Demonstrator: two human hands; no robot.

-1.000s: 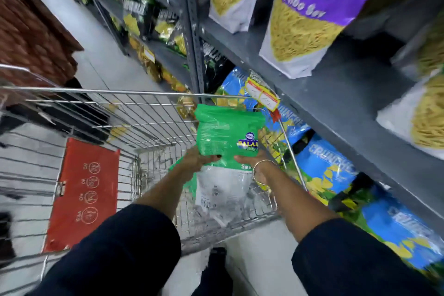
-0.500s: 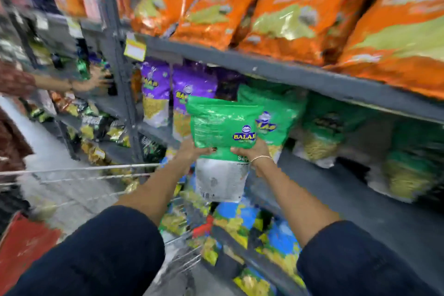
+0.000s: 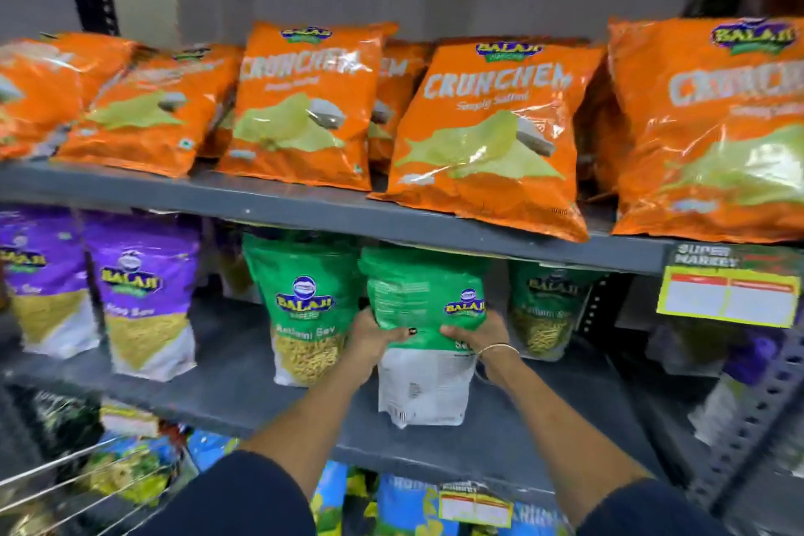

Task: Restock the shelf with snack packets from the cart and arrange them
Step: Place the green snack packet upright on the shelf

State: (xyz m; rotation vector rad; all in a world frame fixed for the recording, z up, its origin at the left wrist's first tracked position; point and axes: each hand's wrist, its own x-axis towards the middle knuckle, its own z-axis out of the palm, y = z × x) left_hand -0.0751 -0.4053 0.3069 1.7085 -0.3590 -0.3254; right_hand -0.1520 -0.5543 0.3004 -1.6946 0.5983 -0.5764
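Note:
A green snack packet (image 3: 424,300) with its printed back toward me stands on the grey middle shelf (image 3: 243,387). My left hand (image 3: 374,337) grips its left side and my right hand (image 3: 478,335) grips its right side, a bangle on that wrist. It sits between a green packet (image 3: 304,309) on its left and another green packet (image 3: 544,309) further back on its right. A corner of the wire cart (image 3: 74,479) shows at the bottom left.
Orange Crunchem bags (image 3: 487,135) fill the upper shelf. Purple Aloo Sev packets (image 3: 143,296) stand at the left of the middle shelf. A yellow price tag (image 3: 726,296) hangs from the upper shelf edge at right. Blue packets (image 3: 404,505) lie on the shelf below.
Both hands carried the green packet from over the cart up and forward into the middle shelf, where its bottom now rests. The view has turned from the cart to the shelf.

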